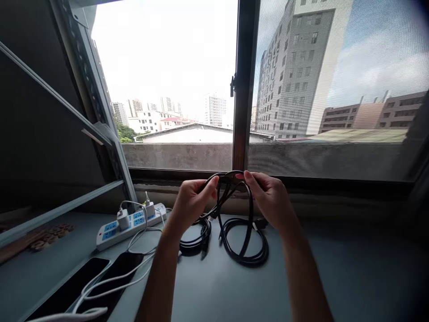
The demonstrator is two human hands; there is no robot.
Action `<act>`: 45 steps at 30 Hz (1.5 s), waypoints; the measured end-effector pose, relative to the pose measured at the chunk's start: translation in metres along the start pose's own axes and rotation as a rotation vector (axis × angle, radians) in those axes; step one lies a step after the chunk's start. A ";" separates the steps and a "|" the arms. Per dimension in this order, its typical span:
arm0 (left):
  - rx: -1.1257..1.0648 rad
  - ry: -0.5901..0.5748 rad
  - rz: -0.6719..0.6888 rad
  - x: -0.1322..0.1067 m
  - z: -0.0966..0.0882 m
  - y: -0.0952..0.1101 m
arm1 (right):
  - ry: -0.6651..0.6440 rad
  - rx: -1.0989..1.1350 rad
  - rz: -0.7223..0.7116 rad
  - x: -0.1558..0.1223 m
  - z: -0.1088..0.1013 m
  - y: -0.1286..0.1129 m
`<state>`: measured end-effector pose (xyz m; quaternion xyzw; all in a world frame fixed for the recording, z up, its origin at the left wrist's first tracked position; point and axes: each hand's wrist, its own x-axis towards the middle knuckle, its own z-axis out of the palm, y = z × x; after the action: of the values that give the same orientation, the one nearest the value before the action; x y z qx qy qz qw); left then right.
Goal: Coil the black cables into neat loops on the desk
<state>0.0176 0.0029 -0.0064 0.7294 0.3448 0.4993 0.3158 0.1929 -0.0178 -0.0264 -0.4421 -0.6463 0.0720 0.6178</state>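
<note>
Both my hands are raised in front of the window, gripping a black cable (248, 232). My left hand (191, 202) pinches the top of the cable loop from the left. My right hand (270, 199) pinches it from the right. From my fingers the cable hangs down in loops, and one coil rests on the grey desk (335, 277). A second black coil (196, 239) lies on the desk below my left hand.
A white power strip (129, 224) with plugged-in chargers sits at left. White cables (117, 277) run to two dark phones (87, 284) at the near left. A metal shelf frame (100, 129) stands at left. The window (244, 89) is straight ahead.
</note>
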 end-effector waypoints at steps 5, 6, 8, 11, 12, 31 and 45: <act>0.007 -0.017 -0.052 0.004 -0.002 -0.005 | -0.019 0.066 -0.087 -0.001 -0.006 -0.006; 0.009 -0.027 -0.065 0.004 -0.002 -0.006 | -0.020 0.108 -0.093 -0.001 -0.006 -0.007; 0.024 -0.038 -0.089 0.004 -0.003 -0.009 | -0.004 0.192 -0.103 -0.002 -0.006 -0.009; 0.030 -0.018 -0.121 0.005 -0.002 -0.013 | 0.033 0.294 -0.058 -0.002 -0.006 -0.010; 0.015 -0.016 -0.130 0.006 -0.002 -0.014 | 0.047 0.311 -0.038 -0.002 -0.006 -0.009; -0.020 0.318 0.262 0.002 0.010 -0.007 | -0.231 0.312 0.299 0.003 -0.006 0.004; -0.484 0.251 0.429 0.000 0.020 -0.005 | -0.003 0.338 0.148 -0.002 -0.035 -0.008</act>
<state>0.0352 0.0027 -0.0162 0.6223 0.0916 0.7073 0.3227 0.2194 -0.0401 -0.0152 -0.3782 -0.5916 0.2255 0.6754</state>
